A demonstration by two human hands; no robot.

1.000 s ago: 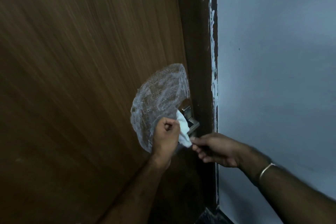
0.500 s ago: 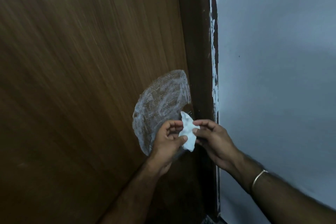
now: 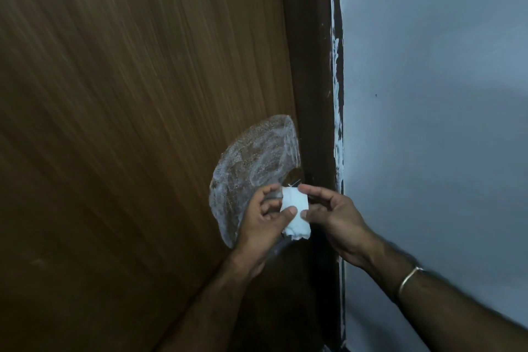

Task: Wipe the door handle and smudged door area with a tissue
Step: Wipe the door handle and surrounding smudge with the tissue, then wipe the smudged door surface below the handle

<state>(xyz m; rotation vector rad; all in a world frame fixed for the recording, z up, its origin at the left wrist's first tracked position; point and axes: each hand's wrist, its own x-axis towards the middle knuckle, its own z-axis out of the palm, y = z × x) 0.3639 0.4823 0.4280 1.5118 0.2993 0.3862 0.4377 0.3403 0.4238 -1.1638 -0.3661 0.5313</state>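
Observation:
A whitish, foamy smudge (image 3: 254,157) spreads in a rounded patch over the brown wooden door (image 3: 128,123), just left of the door's edge. The metal door handle (image 3: 294,181) peeks out above my fingers; most of it is hidden behind my hands. Both hands hold a crumpled white tissue (image 3: 295,213) in front of the handle. My left hand (image 3: 264,221) pinches its left side with thumb and fingers. My right hand (image 3: 333,214) grips its right side.
A dark brown door frame (image 3: 311,66) runs vertically right of the door, with chipped white paint along its right edge. A pale grey-blue wall (image 3: 428,94) fills the right side. A thin bangle (image 3: 410,280) circles my right wrist.
My left hand came off the door with the tissue. My right hand moved up from below the handle and took hold of the tissue's other side, which is now flatter between both hands.

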